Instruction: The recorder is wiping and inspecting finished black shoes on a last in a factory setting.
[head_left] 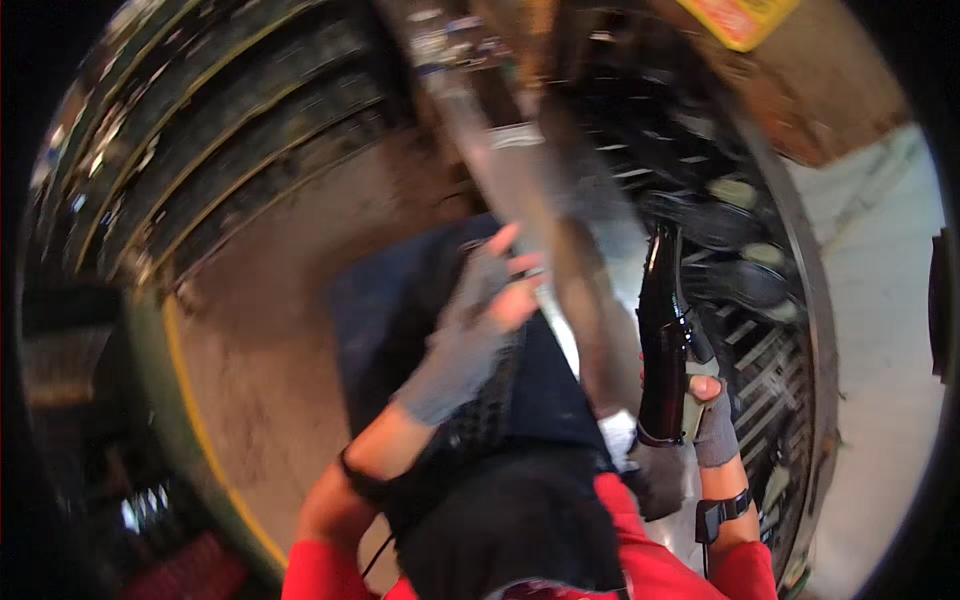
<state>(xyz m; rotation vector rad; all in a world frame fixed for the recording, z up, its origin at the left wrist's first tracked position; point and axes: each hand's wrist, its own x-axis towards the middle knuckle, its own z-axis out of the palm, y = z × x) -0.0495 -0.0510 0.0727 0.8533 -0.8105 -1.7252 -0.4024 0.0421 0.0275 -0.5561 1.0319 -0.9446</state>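
My left hand, in a grey fingerless glove, is raised over the dark blue cloth in front of me. Its fingers are apart and somewhat blurred, and nothing shows between them. On the right, my right hand, gloved the same way, is closed on a long, glossy, dark part. That part points away from me along the right side of the metal bench. Most of the right fingers are hidden behind it; the thumb shows on its near right side.
Right of the bench, a rack holds several dark rounded pieces with pale patches. Tiered shelves with yellow edges curve along the far left. A yellow line runs along the floor. A yellow sign is at the top right.
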